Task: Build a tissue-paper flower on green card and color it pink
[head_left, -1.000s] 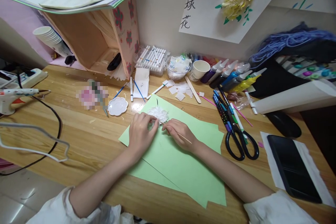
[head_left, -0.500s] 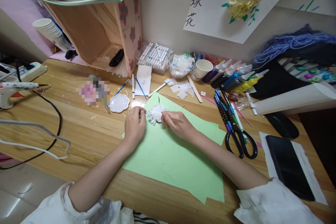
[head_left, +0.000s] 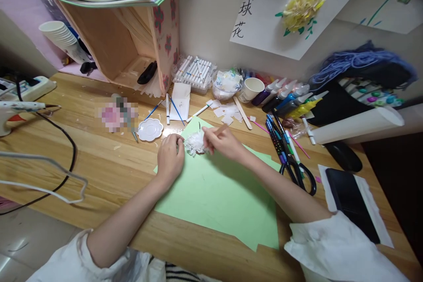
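My left hand (head_left: 170, 158) rests curled on the near-left edge of the white paper flower (head_left: 194, 143), fingertips together and touching its fringe. My right hand (head_left: 222, 142) pinches a thin wooden stick (head_left: 220, 130), fingers clamped on it, right against the flower's right side. The flower sits at the far corner of the green paper (head_left: 221, 194), which lies flat on the table (head_left: 109, 167). Just left of it is a small white palette (head_left: 150, 129). Off to the right lie black scissors (head_left: 297, 172) beside a row of pens (head_left: 279, 139).
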`<state>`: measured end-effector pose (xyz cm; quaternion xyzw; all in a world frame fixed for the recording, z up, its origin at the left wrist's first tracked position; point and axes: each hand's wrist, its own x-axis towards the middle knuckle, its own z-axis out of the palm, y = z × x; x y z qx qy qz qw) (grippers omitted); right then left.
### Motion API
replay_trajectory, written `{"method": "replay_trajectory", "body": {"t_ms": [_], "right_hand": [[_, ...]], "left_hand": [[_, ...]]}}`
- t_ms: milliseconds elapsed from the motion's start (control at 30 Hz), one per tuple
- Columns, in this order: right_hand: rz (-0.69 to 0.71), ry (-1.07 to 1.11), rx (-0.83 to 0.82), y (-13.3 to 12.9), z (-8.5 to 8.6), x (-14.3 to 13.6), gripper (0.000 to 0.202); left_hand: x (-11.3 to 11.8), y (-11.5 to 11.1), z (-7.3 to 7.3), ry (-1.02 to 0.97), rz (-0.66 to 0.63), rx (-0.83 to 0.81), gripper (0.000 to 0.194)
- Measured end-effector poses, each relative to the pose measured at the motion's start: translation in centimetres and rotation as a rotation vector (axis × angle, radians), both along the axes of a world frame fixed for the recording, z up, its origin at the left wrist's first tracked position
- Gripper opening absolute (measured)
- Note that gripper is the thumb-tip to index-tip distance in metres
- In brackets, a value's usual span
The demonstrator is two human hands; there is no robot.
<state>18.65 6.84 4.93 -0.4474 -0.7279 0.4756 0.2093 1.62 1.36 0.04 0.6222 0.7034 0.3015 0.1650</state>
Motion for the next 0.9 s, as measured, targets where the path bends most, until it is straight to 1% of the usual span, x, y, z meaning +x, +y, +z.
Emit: {"method": "replay_trajectory", "body": {"t_ms": [67, 100, 133, 233, 300, 400, 500, 633, 800, 900], "right_hand": [[-0.090, 0.092, 0.017, 0.1, 0.1, 2.2, 0.052], [-0.133, 0.101, 0.051, 0.3, 0.1, 3.4, 0.050], [-0.169, 0.094, 0.108, 0.6, 0.0, 4.6, 0.045], [-0.324, -0.023, 0.385, 2.0, -1.2, 7.7, 0.031], [-0.331, -0.138, 0.481, 3.0, -2.3, 8.7, 0.024], [-0.272, -0.221, 0.551, 4.1, -3.9, 8.4, 0.012], [-0.261, -0.220, 0.567, 4.6, -4.8, 7.1, 0.004], [-0.320, -0.196, 0.549, 4.8, -4.7, 6.2, 0.009], [-0.514, -0.097, 0.494, 4.3, -3.9, 7.0, 0.005], [-0.547, -0.007, 0.424, 3.9, -3.7, 7.6, 0.005]], "left_hand": [[0.0, 0.0, 0.1, -0.003, -0.003, -0.008, 0.016], [-0.1, 0.0, 0.2, -0.005, -0.005, -0.014, 0.016], [-0.1, 0.1, 0.3, -0.007, -0.007, -0.021, 0.016], [-0.4, 0.2, 0.7, 0.002, -0.012, -0.055, 0.018], [-0.6, 0.3, 1.0, 0.028, -0.012, -0.090, 0.018], [-0.8, 0.3, 1.4, 0.094, 0.007, -0.137, 0.018], [-0.8, 0.2, 1.7, 0.137, 0.024, -0.164, 0.018], [-0.9, 0.1, 1.9, 0.111, 0.030, -0.181, 0.017], [-1.2, 0.1, 1.8, 0.000, 0.051, -0.185, 0.015], [-1.2, 0.0, 1.8, -0.048, 0.066, -0.156, 0.014]]}}
